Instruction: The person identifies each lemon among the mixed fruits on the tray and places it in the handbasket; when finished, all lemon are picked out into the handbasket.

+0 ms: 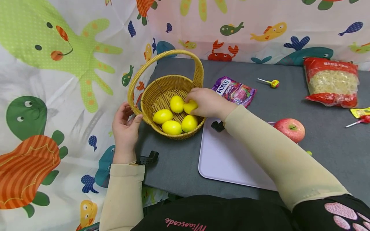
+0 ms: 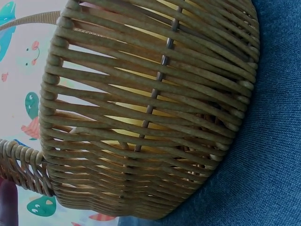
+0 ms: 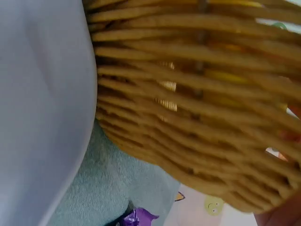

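A wicker basket (image 1: 179, 136) with a tall arched handle (image 1: 170, 53) stands on the grey tablecloth and has several yellow lemons (image 1: 171, 127) in it. My left hand (image 1: 125, 130) grips the handle's left base, thumb in front and fingers curled behind. At the right inside of the basket, my right hand (image 1: 206, 102) reaches over the rim and holds a lemon (image 1: 189, 106), partly hidden by the fingers. Both wrist views show mostly the woven basket side (image 2: 155, 94), with yellow showing through the gaps.
A lilac tray (image 1: 231, 163) lies right of the basket, under my right forearm, with a red apple (image 1: 290, 129) at its far right. Behind are a purple candy bag (image 1: 234, 90), a lollipop (image 1: 273, 83) and a red-and-clear food packet (image 1: 332, 81). A patterned curtain (image 1: 95, 134) hangs at left.
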`<state>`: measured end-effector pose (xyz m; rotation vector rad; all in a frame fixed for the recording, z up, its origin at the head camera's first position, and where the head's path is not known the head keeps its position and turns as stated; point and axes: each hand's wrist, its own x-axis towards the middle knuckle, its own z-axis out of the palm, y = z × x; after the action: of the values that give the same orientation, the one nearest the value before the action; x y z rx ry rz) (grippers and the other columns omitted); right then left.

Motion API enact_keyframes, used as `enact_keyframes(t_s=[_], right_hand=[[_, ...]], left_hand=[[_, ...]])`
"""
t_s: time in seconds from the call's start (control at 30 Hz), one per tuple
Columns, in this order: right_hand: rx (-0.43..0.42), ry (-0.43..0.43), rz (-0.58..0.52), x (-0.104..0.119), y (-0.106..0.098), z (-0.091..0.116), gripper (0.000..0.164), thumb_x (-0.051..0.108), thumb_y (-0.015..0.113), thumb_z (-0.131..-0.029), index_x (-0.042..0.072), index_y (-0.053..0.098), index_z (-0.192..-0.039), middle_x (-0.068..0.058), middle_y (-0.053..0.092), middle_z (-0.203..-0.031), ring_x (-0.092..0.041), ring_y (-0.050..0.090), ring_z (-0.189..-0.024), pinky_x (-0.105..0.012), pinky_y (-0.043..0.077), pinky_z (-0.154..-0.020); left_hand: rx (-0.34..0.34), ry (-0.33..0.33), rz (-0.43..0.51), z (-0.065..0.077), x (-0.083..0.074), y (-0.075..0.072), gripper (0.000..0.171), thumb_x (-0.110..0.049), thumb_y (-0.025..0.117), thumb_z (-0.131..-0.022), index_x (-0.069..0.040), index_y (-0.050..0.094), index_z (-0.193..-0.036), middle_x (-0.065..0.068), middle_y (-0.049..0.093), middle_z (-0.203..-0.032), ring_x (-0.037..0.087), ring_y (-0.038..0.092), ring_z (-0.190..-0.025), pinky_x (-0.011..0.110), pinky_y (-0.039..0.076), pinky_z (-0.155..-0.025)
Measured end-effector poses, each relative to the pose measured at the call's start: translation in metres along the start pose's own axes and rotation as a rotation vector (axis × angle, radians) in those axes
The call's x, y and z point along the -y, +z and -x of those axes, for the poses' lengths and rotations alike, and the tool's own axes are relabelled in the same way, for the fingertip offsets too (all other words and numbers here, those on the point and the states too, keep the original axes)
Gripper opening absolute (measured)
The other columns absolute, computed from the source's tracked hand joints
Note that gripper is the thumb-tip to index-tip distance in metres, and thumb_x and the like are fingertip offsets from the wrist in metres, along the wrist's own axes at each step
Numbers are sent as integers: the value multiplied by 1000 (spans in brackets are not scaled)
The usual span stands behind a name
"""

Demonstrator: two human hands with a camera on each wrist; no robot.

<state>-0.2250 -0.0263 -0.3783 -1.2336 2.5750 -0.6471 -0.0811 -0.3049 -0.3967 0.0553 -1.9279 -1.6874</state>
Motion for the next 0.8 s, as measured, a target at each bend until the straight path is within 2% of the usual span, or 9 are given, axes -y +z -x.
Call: enact_keyframes(t_s=[0.3, 0.43, 0.53, 0.67, 0.8], right_hand=[[58, 32, 39, 5, 3, -6, 36, 24, 74, -92, 16, 69, -126, -4, 65, -127, -25, 57, -116, -43, 41, -111], [28, 29, 1, 5, 2, 2, 33, 23, 72, -94, 15, 69, -126, -2, 64, -126, -23, 56, -118, -43, 41, -112], [-52, 25, -62, 6, -5, 17, 32, 24, 72, -95, 16, 69, -126, 1, 63, -125, -21, 54, -119, -42, 42, -111], [-177, 53, -158, 6, -18, 48, 32, 25, 75, -93, 20, 70, -123, 4, 62, -125, -19, 54, -120, -44, 45, -108], [-237, 97, -185, -1, -24, 81, 35, 27, 77, -91, 19, 69, -124, 2, 63, -127, -21, 54, -123, -47, 45, -108]], left_hand=[[3, 1, 9, -1, 2, 0, 42, 0, 75, -88, -9, 65, -128, 27, 57, -123, 28, 58, -108, 26, 57, -89], [4, -2, 12, -1, 1, 2, 42, 1, 75, -89, -9, 65, -128, 29, 56, -124, 28, 58, -108, 26, 57, -90], [3, -9, 16, -1, 1, 4, 42, 2, 75, -89, -9, 65, -128, 30, 55, -124, 27, 59, -109, 26, 57, -90], [1, -11, 15, -1, 0, 4, 42, 2, 74, -89, -9, 65, -128, 28, 56, -124, 28, 58, -109, 24, 57, -89], [-12, -14, 11, 0, 0, 2, 41, 0, 74, -89, -10, 65, -128, 21, 59, -122, 28, 58, -109, 23, 57, -88]])
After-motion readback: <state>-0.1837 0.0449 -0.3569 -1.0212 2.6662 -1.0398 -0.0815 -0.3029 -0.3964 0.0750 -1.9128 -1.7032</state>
